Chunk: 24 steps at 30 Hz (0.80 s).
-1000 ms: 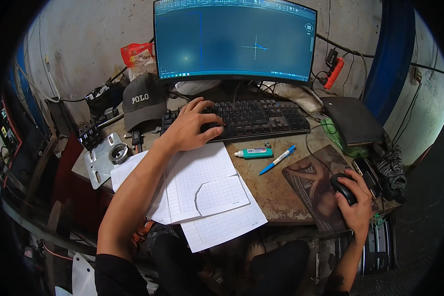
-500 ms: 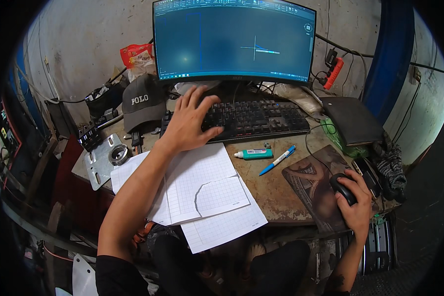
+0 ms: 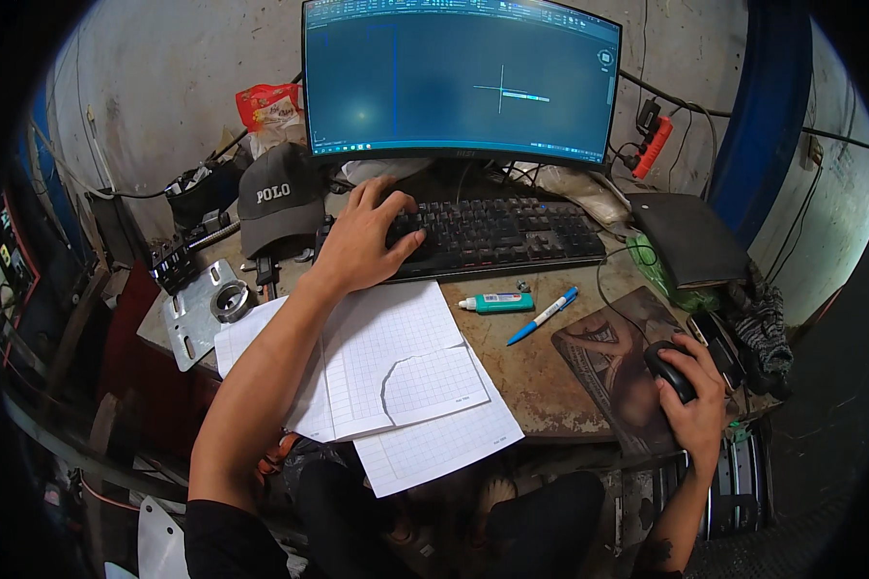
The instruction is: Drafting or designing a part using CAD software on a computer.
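My left hand (image 3: 365, 239) rests over the left end of a black keyboard (image 3: 512, 236), fingers slightly curled and apart, holding nothing. Around a black computer mouse (image 3: 670, 372) my right hand (image 3: 697, 398) is wrapped, on a dark printed mouse pad (image 3: 616, 376). Behind the keyboard a wide monitor (image 3: 454, 77) shows a dark blue drawing window with a crosshair and a small input box. Under my left forearm lie squared paper sheets (image 3: 444, 444), one with a torn curved edge. A green-and-white correction pen (image 3: 497, 303) and a blue-and-white pen (image 3: 543, 316) lie between paper and mouse pad.
Left on the table are a grey cap (image 3: 278, 207), a slotted metal plate (image 3: 195, 333) and a metal ring (image 3: 231, 302). A dark folder (image 3: 690, 241) lies over a green plastic bag (image 3: 639, 253) at right. A red power strip (image 3: 654, 148) hangs by the wall.
My left hand's fingers have drawn in a little and the hand has shifted slightly left over the keys. The short slanted line by the crosshair on the screen is gone. My right hand stays on the mouse.
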{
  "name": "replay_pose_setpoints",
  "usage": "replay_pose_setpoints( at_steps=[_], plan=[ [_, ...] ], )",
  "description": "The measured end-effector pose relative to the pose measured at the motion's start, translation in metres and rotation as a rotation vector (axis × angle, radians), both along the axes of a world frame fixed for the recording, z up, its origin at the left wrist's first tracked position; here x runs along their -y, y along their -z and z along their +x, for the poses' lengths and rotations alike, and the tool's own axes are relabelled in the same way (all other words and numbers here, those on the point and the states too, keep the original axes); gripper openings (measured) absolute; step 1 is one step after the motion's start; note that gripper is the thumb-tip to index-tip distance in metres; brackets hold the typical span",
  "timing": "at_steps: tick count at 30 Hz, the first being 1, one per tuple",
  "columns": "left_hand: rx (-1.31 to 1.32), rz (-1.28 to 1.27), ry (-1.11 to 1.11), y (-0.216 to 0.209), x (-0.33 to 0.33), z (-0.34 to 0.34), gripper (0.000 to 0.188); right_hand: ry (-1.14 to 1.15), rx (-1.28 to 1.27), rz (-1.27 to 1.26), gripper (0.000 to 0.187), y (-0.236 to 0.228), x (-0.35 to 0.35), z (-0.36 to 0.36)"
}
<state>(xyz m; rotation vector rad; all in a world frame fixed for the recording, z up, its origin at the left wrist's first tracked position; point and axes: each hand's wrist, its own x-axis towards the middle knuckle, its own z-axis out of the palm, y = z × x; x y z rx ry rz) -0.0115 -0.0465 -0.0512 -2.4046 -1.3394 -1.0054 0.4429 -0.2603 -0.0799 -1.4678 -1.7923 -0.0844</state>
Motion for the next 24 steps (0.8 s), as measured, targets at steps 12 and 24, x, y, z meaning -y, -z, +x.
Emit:
replay_pose_setpoints(
  at_steps=[12, 24],
  plan=[
    [0.029, 0.020, 0.031, 0.0030, -0.0034, -0.0042, 0.034, -0.048, 0.039, 0.003, 0.050, -0.0046, 0.0009, -0.0034],
    [0.048, -0.022, 0.031, 0.0044, -0.0047, -0.0063, 0.034, -0.012, 0.016, -0.005, 0.050, -0.0032, 0.0004, -0.0038]
  ],
)
